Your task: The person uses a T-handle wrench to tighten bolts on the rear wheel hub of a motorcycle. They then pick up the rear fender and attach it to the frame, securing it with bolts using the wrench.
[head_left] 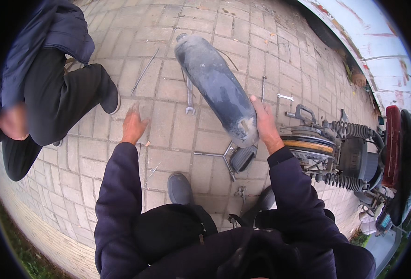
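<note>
Crouched low, I see my dark shoe [180, 188] nearest me on the grey paving bricks [168, 153]. Just beyond it lies a cross-shaped wheel wrench [219, 156]. My right hand [263, 123] wraps around the near, scuffed end of a long, rounded, dusty grey mudguard [215, 88], which stretches away from me over the bricks. My left hand [133, 123], left of the mudguard, hovers flat and spread above the paving, holding nothing. Judging by this, the mudguard is already off the scooter; refitting or anything more is not yet done. Right of the mudguard stands the stripped rear of the scooter [345, 149], with coiled springs and bare metal. Beside the mudguard lie a shiny spanner [189, 97] and a thin rod [145, 72]. Farther left, another person [52, 88] crouches in dark clothes.
</note>
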`<control>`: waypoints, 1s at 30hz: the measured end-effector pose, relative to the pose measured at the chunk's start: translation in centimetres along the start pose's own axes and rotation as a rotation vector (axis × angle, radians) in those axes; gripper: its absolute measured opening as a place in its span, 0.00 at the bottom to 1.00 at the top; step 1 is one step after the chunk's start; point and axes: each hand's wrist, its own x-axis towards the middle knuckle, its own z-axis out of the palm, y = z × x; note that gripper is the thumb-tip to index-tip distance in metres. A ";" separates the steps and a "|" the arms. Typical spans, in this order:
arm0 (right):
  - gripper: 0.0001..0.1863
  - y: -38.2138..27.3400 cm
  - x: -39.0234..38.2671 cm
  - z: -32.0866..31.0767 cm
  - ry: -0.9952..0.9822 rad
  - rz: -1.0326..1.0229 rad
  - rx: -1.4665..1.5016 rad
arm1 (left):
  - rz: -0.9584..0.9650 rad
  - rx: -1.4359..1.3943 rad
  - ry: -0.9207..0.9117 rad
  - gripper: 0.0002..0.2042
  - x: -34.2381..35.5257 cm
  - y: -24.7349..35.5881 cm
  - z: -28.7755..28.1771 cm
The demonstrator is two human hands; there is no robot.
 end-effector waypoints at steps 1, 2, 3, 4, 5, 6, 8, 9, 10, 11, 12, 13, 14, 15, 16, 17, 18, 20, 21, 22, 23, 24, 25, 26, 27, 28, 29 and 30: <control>0.31 -1.1 -1.1 -1.3 -0.061 0.035 0.001 | 0.088 -0.099 0.169 0.50 -1.5 1.2 -1.1; 0.30 -2.3 -1.8 -2.5 -0.130 0.086 0.016 | 0.143 -0.202 0.304 0.52 -2.6 2.8 -2.6; 0.30 -3.3 -2.4 -3.6 -0.230 0.211 0.012 | 0.288 -0.061 0.443 0.55 -4.3 4.2 -4.4; 0.28 -3.9 -3.8 -4.5 -0.309 0.177 -0.041 | 0.481 0.060 0.593 0.59 -6.1 5.9 -5.8; 0.27 -4.7 -5.0 -5.5 -0.342 0.185 -0.139 | 0.532 0.151 0.541 0.61 -8.1 7.6 -7.3; 0.26 -5.3 -6.2 -6.6 -0.389 0.162 -0.207 | 0.631 0.230 0.521 0.64 -10.1 9.3 -8.6; 0.26 -6.2 -8.2 -8.1 -0.458 0.120 -0.211 | 0.751 0.183 0.347 0.66 -13.7 12.9 -9.6; 0.26 -6.7 -9.3 -9.3 -0.533 0.038 -0.159 | 0.781 0.128 0.246 0.66 -15.5 14.3 -9.8; 0.27 -7.2 -10.3 -10.7 -0.531 0.096 -0.246 | 0.824 0.078 0.168 0.66 -16.6 15.6 -10.0; 0.28 -7.7 -11.0 -11.8 -0.562 0.108 -0.298 | 0.870 0.189 0.206 0.63 -17.2 16.7 -10.3; 0.29 -8.0 -11.8 -12.6 -0.595 0.142 -0.369 | 0.900 0.186 0.184 0.61 -18.0 17.6 -10.2; 0.29 -8.1 -13.2 -13.6 -0.587 0.069 -0.272 | 0.911 0.190 0.157 0.59 -18.8 18.3 -10.1; 0.30 -8.3 -14.0 -14.4 -0.528 0.044 -0.270 | 0.920 0.198 0.135 0.57 -19.4 18.9 -10.1; 0.30 -8.3 -14.9 -15.3 -0.465 0.020 -0.266 | 0.993 0.143 0.159 0.52 -19.9 19.7 -9.7; 0.30 -8.1 -16.0 -16.2 -0.373 0.039 -0.272 | 0.986 0.122 0.155 0.52 -20.5 20.3 -9.6; 0.32 -7.9 -17.1 -17.4 -0.361 -0.089 -0.224 | 0.984 0.107 0.141 0.52 -21.3 20.7 -9.5; 0.33 -7.7 -18.2 -18.7 -0.335 -0.111 -0.232 | 0.985 0.096 0.131 0.51 -22.0 21.2 -9.5; 0.31 -6.5 -20.3 -19.9 -0.096 -0.205 -0.224 | 0.961 0.051 0.152 0.49 -23.4 21.5 -10.0; 0.29 -5.9 -21.5 -21.1 -0.012 -0.395 -0.358 | 0.934 0.028 0.161 0.49 -24.0 21.5 -10.4; 0.28 -5.4 -22.6 -22.5 0.107 -0.493 -0.499 | 0.913 0.003 0.174 0.48 -24.5 21.5 -10.7; 0.22 -4.9 -23.8 -24.1 0.127 -0.580 -0.486 | 0.815 -0.071 0.146 0.47 -25.0 21.4 -11.1; 0.21 -3.9 -24.7 -24.8 0.194 -0.361 -0.202 | 0.768 -0.154 0.090 0.47 -25.1 21.5 -11.7; 0.19 -3.0 -26.1 -25.8 0.264 -0.367 -0.110 | 0.694 -0.242 0.076 0.45 -25.2 21.8 -12.0; 0.18 -1.9 -27.4 -26.8 0.333 -0.396 -0.027 | 0.644 -0.320 0.099 0.44 -25.2 22.3 -12.2; 0.17 -0.6 -28.5 -27.2 0.374 -0.312 0.049 | 0.644 -0.327 0.121 0.43 -25.3 22.9 -12.4; 0.16 0.9 -29.7 -27.2 0.408 -0.242 0.121 | 0.556 -0.308 0.154 0.42 -25.4 23.7 -12.5; 0.16 2.5 -30.8 -27.2 0.451 -0.129 0.192 | 0.565 -0.304 0.159 0.42 -25.7 24.8 -12.6; 0.16 3.8 -31.5 -27.3 0.429 -0.075 0.224 | 0.644 -0.307 0.159 0.42 -26.0 26.2 -12.5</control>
